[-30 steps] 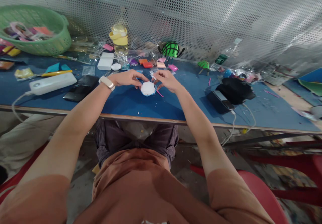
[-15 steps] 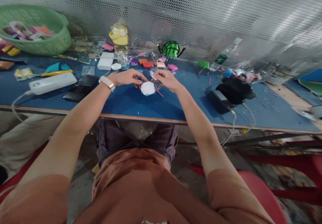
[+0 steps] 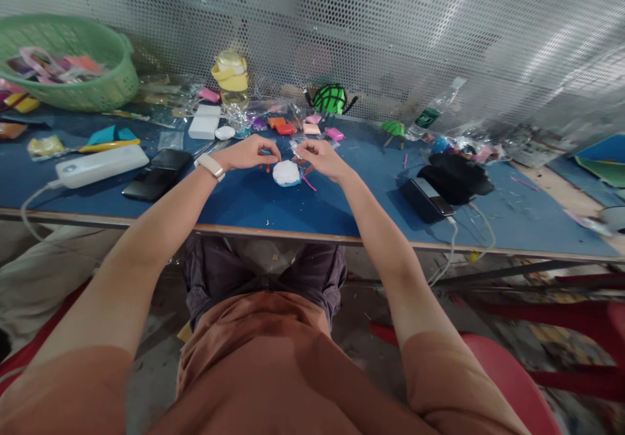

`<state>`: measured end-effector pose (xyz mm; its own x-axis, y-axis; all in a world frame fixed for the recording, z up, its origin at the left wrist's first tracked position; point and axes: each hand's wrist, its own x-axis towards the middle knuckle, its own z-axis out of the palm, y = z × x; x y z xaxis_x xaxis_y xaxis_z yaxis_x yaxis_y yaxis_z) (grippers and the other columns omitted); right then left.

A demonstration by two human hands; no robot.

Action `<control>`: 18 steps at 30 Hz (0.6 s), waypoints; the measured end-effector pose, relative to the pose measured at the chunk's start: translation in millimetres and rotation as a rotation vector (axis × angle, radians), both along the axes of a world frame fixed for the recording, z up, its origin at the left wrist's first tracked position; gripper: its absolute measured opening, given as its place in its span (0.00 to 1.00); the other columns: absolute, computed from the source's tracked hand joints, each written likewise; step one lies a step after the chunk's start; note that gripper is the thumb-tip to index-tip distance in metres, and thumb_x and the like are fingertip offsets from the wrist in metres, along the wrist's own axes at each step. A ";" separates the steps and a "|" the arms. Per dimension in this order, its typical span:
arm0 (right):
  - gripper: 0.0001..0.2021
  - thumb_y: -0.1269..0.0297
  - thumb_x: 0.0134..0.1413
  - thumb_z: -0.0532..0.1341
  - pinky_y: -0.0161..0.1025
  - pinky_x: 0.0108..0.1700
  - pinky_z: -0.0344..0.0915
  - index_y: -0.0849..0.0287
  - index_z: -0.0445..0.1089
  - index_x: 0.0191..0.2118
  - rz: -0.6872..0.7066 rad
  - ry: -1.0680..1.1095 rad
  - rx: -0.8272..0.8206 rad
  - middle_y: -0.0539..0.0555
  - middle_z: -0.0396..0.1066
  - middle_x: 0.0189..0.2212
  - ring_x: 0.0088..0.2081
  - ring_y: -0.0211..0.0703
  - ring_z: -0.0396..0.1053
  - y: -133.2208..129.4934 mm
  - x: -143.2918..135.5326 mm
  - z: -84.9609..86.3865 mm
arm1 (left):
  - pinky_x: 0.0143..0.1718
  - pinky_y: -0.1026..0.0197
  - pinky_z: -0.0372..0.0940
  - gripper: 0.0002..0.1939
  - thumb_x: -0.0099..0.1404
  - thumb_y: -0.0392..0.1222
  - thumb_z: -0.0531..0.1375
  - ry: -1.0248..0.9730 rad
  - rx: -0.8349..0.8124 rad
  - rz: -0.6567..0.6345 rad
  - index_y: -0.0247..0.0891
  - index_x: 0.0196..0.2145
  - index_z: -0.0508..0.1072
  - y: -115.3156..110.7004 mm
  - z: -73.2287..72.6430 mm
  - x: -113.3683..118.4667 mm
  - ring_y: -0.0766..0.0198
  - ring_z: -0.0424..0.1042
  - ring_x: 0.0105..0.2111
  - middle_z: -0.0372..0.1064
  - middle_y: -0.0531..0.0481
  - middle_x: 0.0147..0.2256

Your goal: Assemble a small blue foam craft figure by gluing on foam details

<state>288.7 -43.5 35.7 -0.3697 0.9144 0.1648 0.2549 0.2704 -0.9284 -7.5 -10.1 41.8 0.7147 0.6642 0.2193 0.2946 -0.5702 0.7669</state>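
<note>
A round white lump with a blue rim (image 3: 286, 172) lies on the blue table between my hands, its surface uneven, like soft clay. My left hand (image 3: 254, 152) is at its upper left, thumb and fingers curled together; anything in the fingertips is too small to make out. To the upper right, my right hand (image 3: 321, 157) pinches what looks like a small white piece; its kind is unclear. A thin pink stick (image 3: 309, 183) slants out from the lump's right side. Beyond the hands lie red (image 3: 286, 129) and pink packets (image 3: 334, 133) and a white oval piece (image 3: 224, 133).
A green basket (image 3: 112, 77) stands at the back left. A yellow-topped bottle (image 3: 230, 77), a green and black figure (image 3: 331, 98) and a clear bottle (image 3: 430, 117) line the back by the perforated metal sheet. A phone (image 3: 159, 173) lies left, a black box (image 3: 424, 200) right.
My left hand has drawn slightly left and off the lump's edge, its fingers more curled. My right hand stays almost in place, still pinching. The view has tilted a little.
</note>
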 end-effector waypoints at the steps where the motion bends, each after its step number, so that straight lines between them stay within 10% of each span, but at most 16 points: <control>1: 0.37 0.20 0.53 0.78 0.43 0.38 0.79 0.53 0.79 0.40 -0.002 -0.007 0.014 0.58 0.86 0.42 0.41 0.48 0.80 0.8 0.0 -0.5 | 0.38 0.53 0.79 0.13 0.74 0.55 0.74 -0.001 0.004 0.007 0.42 0.45 0.88 0.4 -1.4 0.9 0.55 0.84 0.34 0.86 0.43 0.37; 10: 0.35 0.21 0.64 0.71 0.47 0.50 0.75 0.55 0.80 0.39 -0.060 -0.114 0.307 0.57 0.84 0.40 0.42 0.49 0.77 4.4 -2.1 -2.5 | 0.39 0.54 0.78 0.13 0.79 0.53 0.68 0.027 0.067 0.051 0.41 0.42 0.85 -6.4 -0.3 10.1 0.58 0.83 0.31 0.86 0.42 0.38; 18: 0.36 0.19 0.60 0.73 0.46 0.43 0.76 0.54 0.80 0.39 -0.017 -0.091 0.199 0.56 0.84 0.37 0.37 0.47 0.77 3.2 -6.0 -7.1 | 0.30 0.58 0.71 0.13 0.72 0.52 0.74 -0.054 -0.107 0.115 0.41 0.37 0.84 -10.0 -5.3 14.6 0.60 0.79 0.29 0.83 0.44 0.33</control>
<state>282.7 -40.3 28.7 -0.3761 0.8733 0.3098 0.3410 0.4413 -0.8301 7.1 -20.1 36.5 0.6217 0.7625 0.1794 0.3098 -0.4496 0.8378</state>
